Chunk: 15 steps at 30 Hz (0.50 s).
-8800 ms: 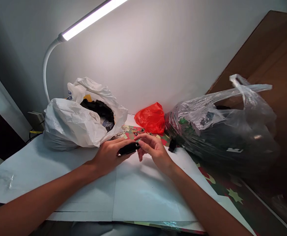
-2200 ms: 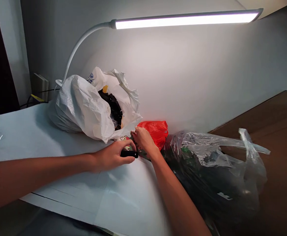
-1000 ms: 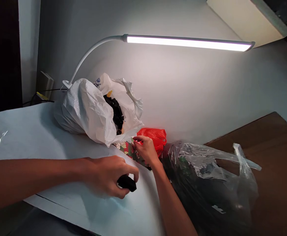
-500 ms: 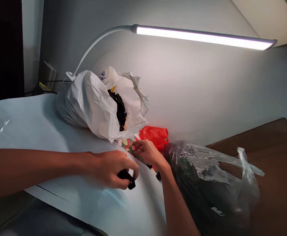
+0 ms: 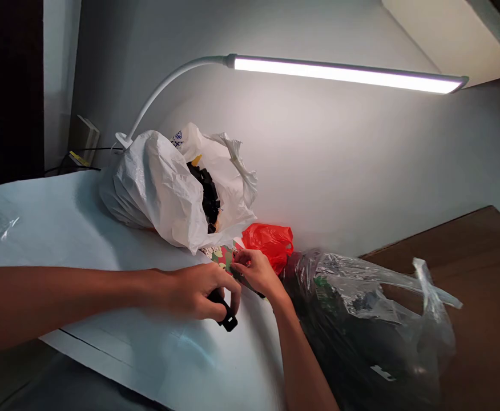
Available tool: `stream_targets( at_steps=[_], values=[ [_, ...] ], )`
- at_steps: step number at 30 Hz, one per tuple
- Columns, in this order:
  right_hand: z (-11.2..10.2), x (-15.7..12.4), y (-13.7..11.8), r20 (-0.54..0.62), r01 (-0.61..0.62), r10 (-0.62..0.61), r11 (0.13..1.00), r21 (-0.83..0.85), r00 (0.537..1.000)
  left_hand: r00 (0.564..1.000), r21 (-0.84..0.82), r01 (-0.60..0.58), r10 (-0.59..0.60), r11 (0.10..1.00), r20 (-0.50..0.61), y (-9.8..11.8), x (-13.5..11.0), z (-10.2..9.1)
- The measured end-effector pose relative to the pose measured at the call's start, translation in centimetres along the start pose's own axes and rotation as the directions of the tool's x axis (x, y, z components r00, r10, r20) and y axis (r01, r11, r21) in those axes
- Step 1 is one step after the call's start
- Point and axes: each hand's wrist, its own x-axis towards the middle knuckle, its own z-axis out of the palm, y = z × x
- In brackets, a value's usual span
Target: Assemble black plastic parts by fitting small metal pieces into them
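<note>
left hand (image 5: 196, 290) curled on black part (image 5: 226, 318) — right hand (image 5: 256, 273) pinching by red bag (image 5: 269, 242).

Table covered by white paper sheet (image 5: 104, 228). On it, back left: white plastic bag (image 5: 156, 188), open, black parts inside. Red-green patterned sheet (image 5: 222, 257) pokes out beside the paper's far edge; red plastic bag (image 5: 269, 240) on it. Clear plastic bag (image 5: 374, 319), dark contents, just right of the red one. Clear plastic scrap (image 5: 8, 224) far left.
</note>
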Motion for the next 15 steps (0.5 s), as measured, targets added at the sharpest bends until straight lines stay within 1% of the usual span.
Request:
stream_targets(
  at_steps=[2, 3, 5, 7, 9, 11, 13, 15],
  values=[
    [0.0, 0.0, 0.2, -0.024, -0.017, 0.017, 1.0, -0.004, 1.0, 1.0, 0.031, -0.006, 0.007, 0.999, -0.015, 0.1, 0.1, 0.0],
    [0.1, 0.0, 0.4, -0.031, -0.024, 0.024, 1.0, -0.004, 0.999, 0.999, 0.062, 0.001, 0.003, 0.998, -0.053, 0.2, 0.1, 0.1],
    [0.4, 0.0, 0.7, -0.038, -0.03, 0.03, 1.0, 0.0, 0.999, 0.982, 0.116, 0.03, -0.008, 0.993, -0.188, 0.1, 0.4, 0.1],
    [0.7, -0.2, 0.9, -0.049, -0.025, 0.026, 1.0, 0.01, 0.998, 0.934, 0.104, 0.036, 0.003, 0.994, -0.357, -0.2, 0.9, 0.2],
    [1.0, -0.3, 1.0, -0.059, -0.019, 0.02, 1.0, 0.024, 0.998, 0.876, 0.051, 0.022, 0.005, 0.998, -0.482, -0.8, 1.3, 0.1],
    [1.1, -0.4, 1.1, -0.06, -0.019, 0.022, 0.999, 0.042, 0.998, 0.841, 0.013, 0.022, -0.011, 1.0, -0.541, -1.2, 1.8, 0.1],
    [1.1, -0.5, 1.1, -0.058, -0.029, 0.033, 0.997, 0.065, 0.998, 0.821, 0.006, 0.026, -0.018, 1.0, -0.571, -1.3, 2.1, 0.0],
    [0.9, -0.5, 1.0, -0.057, -0.041, 0.046, 0.994, 0.098, 0.997, 0.806, 0.013, 0.011, -0.001, 1.0, -0.592, -1.1, 2.2, 0.1]
  ],
)
